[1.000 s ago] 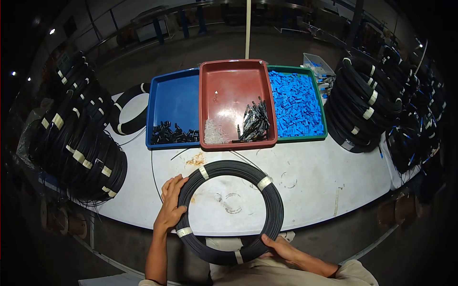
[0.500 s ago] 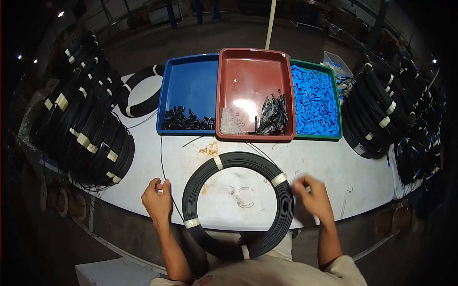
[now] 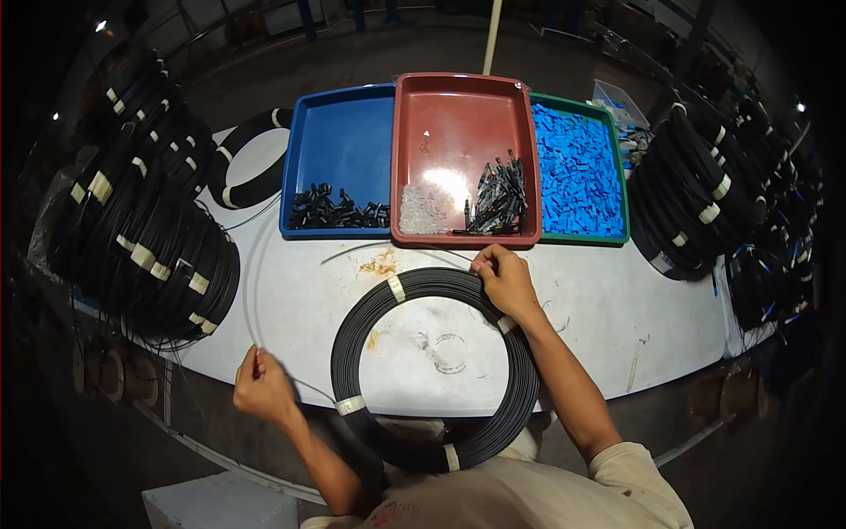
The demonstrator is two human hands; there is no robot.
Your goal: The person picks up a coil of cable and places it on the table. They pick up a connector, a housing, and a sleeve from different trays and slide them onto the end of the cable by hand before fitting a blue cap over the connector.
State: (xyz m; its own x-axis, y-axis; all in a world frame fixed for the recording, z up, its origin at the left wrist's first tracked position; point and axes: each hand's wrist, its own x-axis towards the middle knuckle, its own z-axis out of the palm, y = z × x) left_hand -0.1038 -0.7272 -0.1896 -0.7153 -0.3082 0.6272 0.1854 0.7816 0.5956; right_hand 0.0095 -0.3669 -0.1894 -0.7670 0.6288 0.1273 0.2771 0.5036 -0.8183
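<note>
A coil of black cable (image 3: 350, 348), bound with several pale tape bands, lies at the table's front edge and partly overhangs my lap. My left hand (image 3: 264, 385) is left of the coil, fingers pinched on a loose length of the cable that leaves the coil near its left tape band. Past those fingers the free cable curves upward, blurred. At the coil's upper right, my right hand (image 3: 507, 280) has thumb and fingertips closed on another loose cable length (image 3: 388, 246), which arcs left in front of the trays. My right wrist covers part of a tape band.
Behind the coil stand a blue tray (image 3: 339, 141) with black parts, a red tray (image 3: 458, 115) with clear and black pieces, and a green tray (image 3: 624, 176) full of blue pieces. Stacked cable coils (image 3: 132, 247) rise at left, more coils (image 3: 683, 194) at right.
My right hand has moved from beside the coil up and left to the loose cable at its top. My left hand has shifted left and down, pulling its cable length outward.
</note>
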